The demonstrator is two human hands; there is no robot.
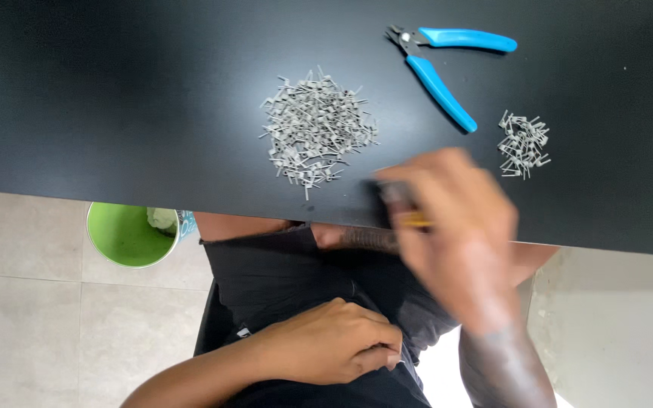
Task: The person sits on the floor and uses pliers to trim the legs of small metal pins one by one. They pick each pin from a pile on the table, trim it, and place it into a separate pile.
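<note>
My right hand (459, 227) is blurred with motion at the near edge of the black table (115, 98); it is closed around a small tool with a dark tip and a yellow part (406, 208). My left hand (334, 344) rests in my lap on dark shorts, fingers curled, and nothing shows in it. A large pile of small grey metal coil pieces (315, 128) lies on the table just beyond my right hand. A smaller pile of the same pieces (523, 143) lies to the right. Blue-handled cutters (444, 68) lie open beyond both piles.
A green bin (126, 234) with crumpled paper inside stands on the tiled floor (24, 302) under the table's near edge, left of my legs.
</note>
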